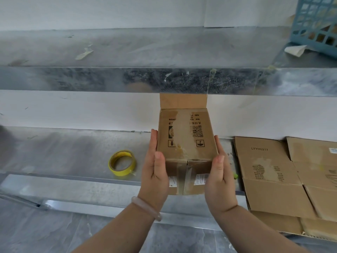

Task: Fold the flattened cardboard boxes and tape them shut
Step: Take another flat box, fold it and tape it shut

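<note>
A folded brown cardboard box [186, 136] is held above the metal shelf [73, 148], its near end closed with two flaps meeting at a taped seam and one far flap standing up. My left hand [156, 170] presses flat against its left side, thumb on the near face. On the box's right side my right hand [219, 178] does the same. A roll of yellow tape [121, 163] lies on the shelf to the left of my left hand. Flattened cardboard boxes [269, 172] are stacked at the right.
An upper metal shelf [127, 79] runs across just above the box's raised flap. A blue plastic basket [317, 22] and a scrap of paper [295, 50] sit on it at the far right. Grey tiled floor lies below.
</note>
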A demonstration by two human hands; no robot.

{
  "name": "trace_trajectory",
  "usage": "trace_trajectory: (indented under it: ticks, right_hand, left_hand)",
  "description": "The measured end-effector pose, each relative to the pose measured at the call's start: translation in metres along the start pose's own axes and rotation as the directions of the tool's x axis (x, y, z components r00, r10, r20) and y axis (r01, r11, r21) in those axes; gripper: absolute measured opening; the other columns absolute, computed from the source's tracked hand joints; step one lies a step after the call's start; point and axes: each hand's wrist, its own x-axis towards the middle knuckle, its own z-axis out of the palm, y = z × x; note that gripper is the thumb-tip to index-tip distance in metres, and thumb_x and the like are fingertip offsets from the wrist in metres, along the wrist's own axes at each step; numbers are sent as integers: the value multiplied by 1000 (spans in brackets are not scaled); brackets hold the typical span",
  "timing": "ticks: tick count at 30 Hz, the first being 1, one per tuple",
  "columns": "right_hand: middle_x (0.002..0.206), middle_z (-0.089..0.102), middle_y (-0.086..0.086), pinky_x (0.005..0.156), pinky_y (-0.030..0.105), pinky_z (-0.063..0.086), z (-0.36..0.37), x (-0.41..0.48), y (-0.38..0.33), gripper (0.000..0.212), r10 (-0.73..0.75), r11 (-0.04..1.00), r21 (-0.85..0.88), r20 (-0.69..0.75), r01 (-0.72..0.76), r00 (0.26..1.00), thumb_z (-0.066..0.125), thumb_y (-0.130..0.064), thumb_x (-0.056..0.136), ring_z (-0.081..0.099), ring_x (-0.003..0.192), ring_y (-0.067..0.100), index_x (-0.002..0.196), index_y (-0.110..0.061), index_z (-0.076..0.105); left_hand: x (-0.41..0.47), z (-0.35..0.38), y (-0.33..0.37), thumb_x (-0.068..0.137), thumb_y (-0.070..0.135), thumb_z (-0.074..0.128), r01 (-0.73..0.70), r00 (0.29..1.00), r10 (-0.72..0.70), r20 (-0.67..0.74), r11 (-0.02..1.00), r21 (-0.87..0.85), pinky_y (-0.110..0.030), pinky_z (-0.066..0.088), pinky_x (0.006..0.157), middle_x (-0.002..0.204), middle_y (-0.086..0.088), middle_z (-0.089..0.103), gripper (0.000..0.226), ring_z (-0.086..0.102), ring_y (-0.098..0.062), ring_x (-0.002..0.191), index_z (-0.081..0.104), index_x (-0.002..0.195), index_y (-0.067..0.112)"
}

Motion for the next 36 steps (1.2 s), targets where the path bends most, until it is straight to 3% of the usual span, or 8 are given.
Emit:
trace_trajectory:
  ticks: [7,12,15,18,22,26,29,36]
  right_hand:
    - [153,39,-12,106,4,27,-19,2,1,50,38,999,4,202,-40,979,23,-31,101,34,138,-7,151,-34,24]
    - [143,47,-28,108,6,26,-40,3,11,50,225,973,-115,277,-200,934,27,-54,97,33,138,-9,146,-46,34]
    - [138,49,-32,96,-4,28,-48,-5,20,62,340,932,-217,251,-289,906,30,-63,87,35,134,-10,145,-43,39]
    - [137,45,-37,108,9,27,-53,-14,25,59,380,899,-336,282,-280,881,30,-66,87,33,131,-17,144,-52,35]
    - [148,33,-13,117,43,30,-71,-23,16,84,454,843,-404,183,-354,872,49,-62,80,36,136,9,154,-40,16]
    - [135,46,-21,94,23,45,-96,-45,-1,85,395,898,-224,33,-379,918,66,-48,75,53,114,-5,149,-40,24]
    - [116,59,-37,86,12,43,-96,-58,-14,54,291,944,-163,-3,-287,957,65,-47,79,51,108,-20,128,-49,42]
    - [106,63,-34,79,12,39,-71,-51,-37,39,343,910,-271,59,-315,938,60,-65,67,55,100,-17,104,-60,51]
  left_hand:
    - [11,-35,-16,103,45,27,-235,952,159,260,925,297,-42,28,117,160,6,22,58,25,-20,145,13,153,19]
    - [30,-60,3,98,59,29,-339,894,120,431,809,479,-43,29,116,160,9,18,55,21,-10,146,21,149,42]
    - [39,-53,24,81,79,41,-483,846,104,523,563,670,-48,24,115,162,13,2,76,12,-14,148,16,148,52]
    - [45,-30,37,77,75,52,-598,756,-28,654,379,707,-49,19,119,160,17,-2,80,-2,-11,148,8,143,58]
    - [38,-31,44,84,59,58,-546,790,4,612,457,702,-35,13,121,154,24,14,69,-2,1,146,20,141,51]
    - [0,-51,51,79,54,62,-348,924,179,338,760,549,-20,31,111,146,24,42,65,34,-1,138,39,139,52]
    - [-35,-52,50,74,45,70,-62,998,54,33,935,350,-5,44,83,121,24,62,62,57,6,111,49,131,54]
    - [-54,-56,46,70,62,71,320,934,-267,-236,920,227,-13,42,67,87,35,67,20,60,18,82,59,85,69]
